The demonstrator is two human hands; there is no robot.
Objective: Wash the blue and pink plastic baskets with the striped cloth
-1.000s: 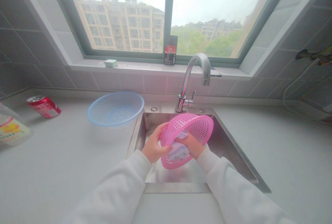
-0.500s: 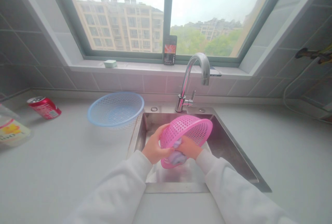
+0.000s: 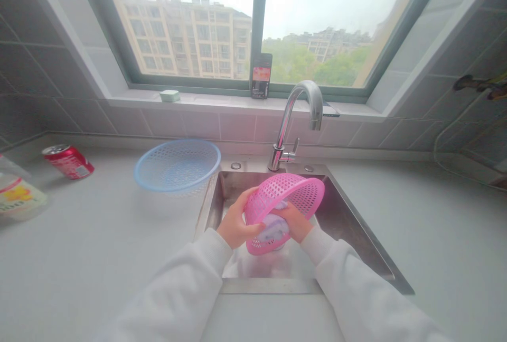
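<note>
From where I sit, the head camera shows a kitchen counter (image 3: 99, 262) under a wide window (image 3: 257, 14), with a tiled wall between them. A steel sink (image 3: 354, 236) is set into the counter, and one chrome tap (image 3: 312, 104) stands at its far edge. On the windowsill I count one phone (image 3: 261, 75) leaning upright against the window frame and one small green dish (image 3: 170, 95). Left of the sink are one blue plastic basket (image 3: 177, 165), one red can (image 3: 68, 162) lying on its side, and one labelled packet (image 3: 18, 199), cut off at the left edge.

Over the sink I have one pink plastic basket (image 3: 297, 194), tilted so its hollow faces me and its mesh back faces far and up. Its long axis runs from near-left to far-right. Both hands (image 3: 237, 223) (image 3: 295, 220) are on it, with white sleeves (image 3: 344, 284) running in from the near edge. The left hand is closed on the basket's left rim. The right hand reaches further in, and its fingers (image 3: 287, 215) press on one pale cloth (image 3: 273, 228) in the hollow; I can't tell whether they are gripping it.
</note>
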